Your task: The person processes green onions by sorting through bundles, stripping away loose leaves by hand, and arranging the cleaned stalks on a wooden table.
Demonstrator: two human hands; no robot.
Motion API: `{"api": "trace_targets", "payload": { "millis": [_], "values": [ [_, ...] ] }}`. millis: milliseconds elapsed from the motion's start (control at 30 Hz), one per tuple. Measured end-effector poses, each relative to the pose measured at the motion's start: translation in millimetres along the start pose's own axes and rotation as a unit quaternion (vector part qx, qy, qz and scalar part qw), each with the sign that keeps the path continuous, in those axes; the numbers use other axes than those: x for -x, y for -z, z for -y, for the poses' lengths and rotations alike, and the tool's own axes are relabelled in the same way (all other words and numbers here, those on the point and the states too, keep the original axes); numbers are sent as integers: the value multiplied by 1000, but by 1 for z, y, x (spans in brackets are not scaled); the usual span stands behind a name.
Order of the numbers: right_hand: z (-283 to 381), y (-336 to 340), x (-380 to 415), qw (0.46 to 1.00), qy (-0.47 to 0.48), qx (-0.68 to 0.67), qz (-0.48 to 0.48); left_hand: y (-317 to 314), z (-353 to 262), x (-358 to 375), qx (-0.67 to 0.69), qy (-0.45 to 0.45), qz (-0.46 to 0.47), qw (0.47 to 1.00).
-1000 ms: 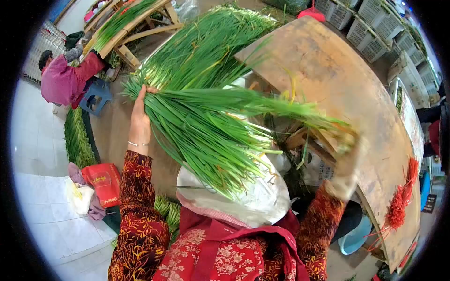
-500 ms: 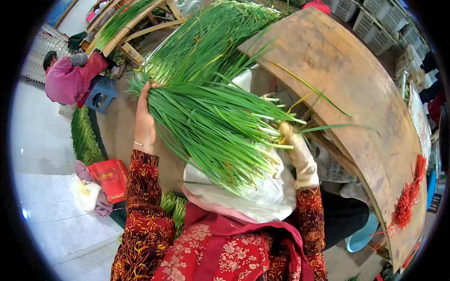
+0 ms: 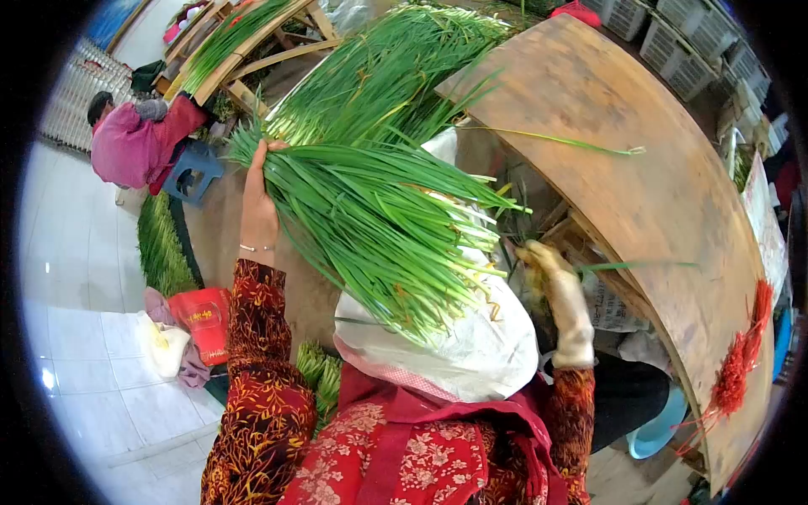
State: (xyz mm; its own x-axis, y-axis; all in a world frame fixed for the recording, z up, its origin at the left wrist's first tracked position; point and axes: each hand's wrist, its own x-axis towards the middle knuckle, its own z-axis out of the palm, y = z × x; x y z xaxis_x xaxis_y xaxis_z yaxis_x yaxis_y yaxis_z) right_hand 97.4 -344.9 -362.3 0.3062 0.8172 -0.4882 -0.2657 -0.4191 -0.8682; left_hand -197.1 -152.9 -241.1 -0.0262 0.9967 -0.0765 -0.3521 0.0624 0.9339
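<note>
— Lying right of the gloved fingers: a curved wooden bench [image 3: 640, 168], one loose green stalk [image 3: 555, 139] resting on top.

— Fanning across a white sack [image 3: 471, 353]: the chive bunch [image 3: 379, 219], root end clamped in the left hand [image 3: 257, 210], fingers curling around it.

— Hovering below the leaf tips: the right hand [image 3: 560, 290], gloved, fingers loosely bent, gripping nothing clearly visible.

Printing shows on the red bag [image 3: 200, 324] and a sack [image 3: 608, 310], neither legible.

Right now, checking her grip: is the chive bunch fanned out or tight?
Fanned out: the chive bunch is pinched in the left hand and spreads toward its tips.
</note>
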Motion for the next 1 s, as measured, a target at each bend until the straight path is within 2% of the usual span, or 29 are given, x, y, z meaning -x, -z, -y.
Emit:
{"api": "trace_targets", "payload": {
  "millis": [33,100,167,200,233,267,300,333,367,400,433,467,500,533,633,667,700,733,767,833,867,900,967,1000],
  "values": [
    [-7,-12,-15,997,28,-45,63,1,1,1,17,0,14,1000],
    [-6,-36,-48,980,-10,-131,150,8,5,-10,35,-4,32,999],
    [14,-62,-53,955,25,-255,147,36,15,-37,235,87,170,953],
    [25,-59,-51,969,21,-190,155,53,21,-53,240,103,211,942],
    [26,-51,-49,969,20,-188,161,62,26,-55,240,99,207,943],
    [20,-37,-44,956,100,-231,153,72,29,-52,64,-55,270,959],
    [14,-27,-36,935,175,-272,143,75,28,-44,-145,-174,271,936],
    [27,-20,-15,951,146,-273,3,78,28,-37,-337,-293,229,865],
    [35,-12,4,947,114,-266,-137,90,33,-44,-342,-289,223,866],
    [14,15,12,941,136,-297,-83,106,43,-61,-174,-222,286,916],
    [-6,42,18,931,158,-328,-30,97,41,-46,-235,-230,239,914],
    [-12,47,24,976,54,-208,-18,87,38,-31,-295,-232,191,907],
    [-16,47,28,995,-50,-83,-6,82,35,-31,-297,-228,192,907],
    [-16,28,36,999,-47,-4,-23,77,32,-34,-104,-124,172,972],
    [-21,-10,14,989,15,86,118,46,35,-18,-205,-274,72,937],
    [-10,-24,8,981,55,59,178,38,26,-20,-115,-150,50,981],
    [5,-37,2,966,94,33,237,23,18,-12,-73,-83,35,993],
    [27,-52,7,964,108,-7,242,9,9,-4,-29,-17,14,999],
    [46,-61,8,960,122,-47,246,6,5,-5,-31,-18,13,999],
    [46,-66,-35,929,238,-35,282,-2,1,-19,-48,3,92,995],
    [50,-60,-44,939,81,-124,310,-10,-2,-24,-46,-1,107,993],
    [68,-60,-44,952,63,-200,225,-16,-3,-25,-44,-4,107,993],
    [84,-38,-48,934,47,-293,202,-25,-4,-27,6,-45,161,986],
    [80,-19,-54,911,72,-337,227,-25,-5,-35,20,1,129,991]
  ]
}}
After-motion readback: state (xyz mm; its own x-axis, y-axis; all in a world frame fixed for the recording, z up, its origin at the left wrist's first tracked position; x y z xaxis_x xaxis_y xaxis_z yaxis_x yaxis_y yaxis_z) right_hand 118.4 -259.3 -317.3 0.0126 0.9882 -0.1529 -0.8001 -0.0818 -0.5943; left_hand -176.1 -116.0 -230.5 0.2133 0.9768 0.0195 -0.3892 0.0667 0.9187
